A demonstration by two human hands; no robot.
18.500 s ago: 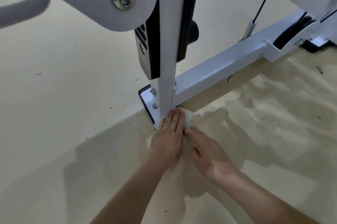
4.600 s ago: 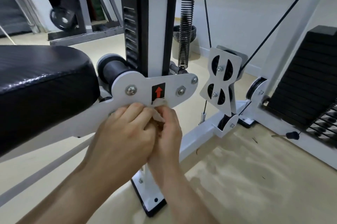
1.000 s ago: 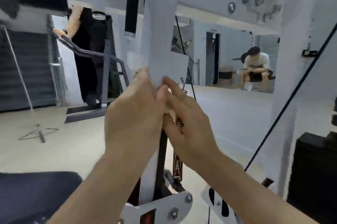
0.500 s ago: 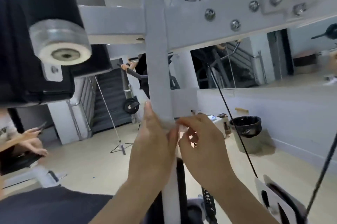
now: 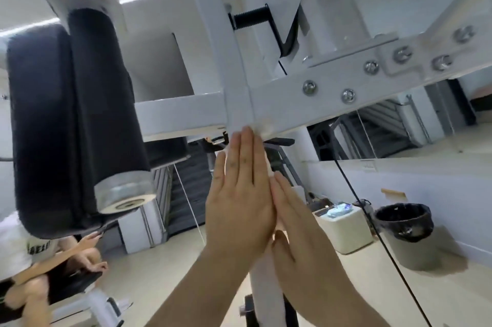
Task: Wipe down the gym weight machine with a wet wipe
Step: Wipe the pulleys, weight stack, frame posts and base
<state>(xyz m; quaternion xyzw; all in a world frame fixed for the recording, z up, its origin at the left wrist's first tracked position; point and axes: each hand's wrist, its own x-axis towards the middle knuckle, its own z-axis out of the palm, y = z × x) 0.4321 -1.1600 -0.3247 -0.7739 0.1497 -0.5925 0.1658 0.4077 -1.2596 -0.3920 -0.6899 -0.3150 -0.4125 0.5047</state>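
We press our left hand (image 5: 239, 201) flat, fingers straight and together, on the white square steel upright (image 5: 237, 105) of the weight machine, fingertips touching the bolted white crossbeam (image 5: 292, 103) above. Our right hand (image 5: 295, 225) lies just beside it, fingers also straight against the upright, clasping nothing. The wet wipe is hidden beneath our palms. Well right of the hands stands a grey round bin with a black liner (image 5: 407, 247), contents unseen; nearer, a cream box (image 5: 346, 233) carries a bluish packet (image 5: 339, 211).
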